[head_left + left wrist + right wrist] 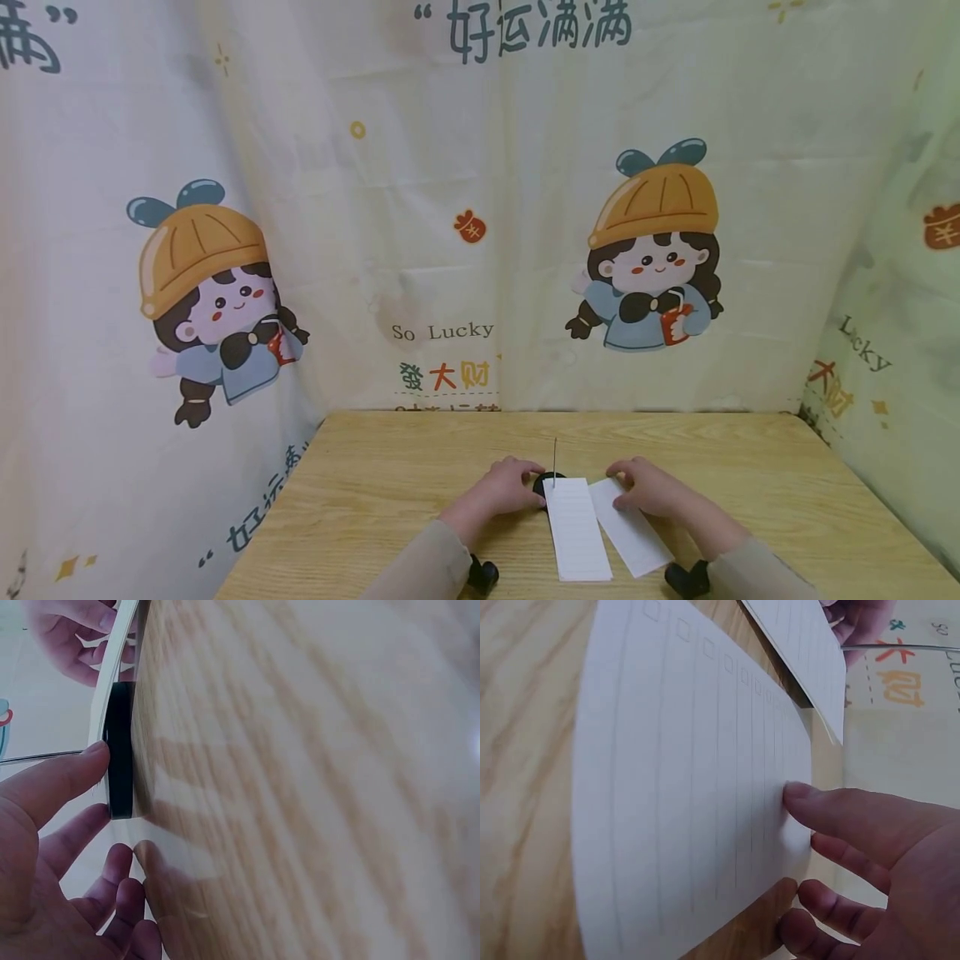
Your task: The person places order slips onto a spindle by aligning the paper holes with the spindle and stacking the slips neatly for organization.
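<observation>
A paper spike has a round black base (pixel 540 484) and a thin upright metal needle (pixel 555 454). White lined slips (pixel 579 533) lie over the base, with the needle rising at their far left corner. At the base's left side my left hand (pixel 512 486) grips its edge; in the left wrist view the thumb rests on top and the index finger touches the rim. My right hand (pixel 651 487) pinches another white lined slip (pixel 697 772) near its far end, thumb on the printed face. This slip lies angled to the right of the others, small checkboxes along one side.
The wooden table (pixel 360 483) runs back to a printed cloth curtain (pixel 420 250) that also hangs at both sides. Black wrist devices (pixel 483 575) sit at the cuffs of the light sleeves (pixel 431 562).
</observation>
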The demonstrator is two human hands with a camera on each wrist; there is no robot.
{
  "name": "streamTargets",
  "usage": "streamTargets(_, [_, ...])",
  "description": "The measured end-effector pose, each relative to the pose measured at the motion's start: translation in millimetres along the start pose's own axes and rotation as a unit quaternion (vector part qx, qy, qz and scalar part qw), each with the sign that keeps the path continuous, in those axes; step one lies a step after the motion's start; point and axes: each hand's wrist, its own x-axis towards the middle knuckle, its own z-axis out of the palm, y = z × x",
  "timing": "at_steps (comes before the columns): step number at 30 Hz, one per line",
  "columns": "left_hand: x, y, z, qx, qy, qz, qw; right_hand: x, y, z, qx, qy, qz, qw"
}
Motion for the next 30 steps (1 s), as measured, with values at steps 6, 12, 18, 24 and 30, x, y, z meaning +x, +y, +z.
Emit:
streamTargets(6, [0.6, -0.6, 1.3, 0.004, 0.004, 0.001, 1.0, 0.7, -2, -3, -0.016, -0.01, -0.001, 0.9998])
streamTargets(12, [1.3, -1.3, 2.4, 0.002, 0.007, 0.0, 1.0, 1.7, -2, -1, -0.008, -0.01, -0.002, 0.9999])
streamTargets(18, [2.1, -2.8, 2.6, 0.001, 0.006, -0.002, 1.0, -0.3, -3, 3, 0.004, 0.01, 0.003, 0.9999])
streamTargets(24, [1.9, -5.0, 2.8, 0.007, 0.005, 0.002, 1.0, -6.0, -6, 2, 0.024, 0.042, 0.003, 0.9988])
streamTargets(30, [1.2, -3.4, 1.6, 0.004, 0.0, 0.001, 1.0, -10.8, 4, 2, 0.088, 0.058, -0.003, 0.9944])
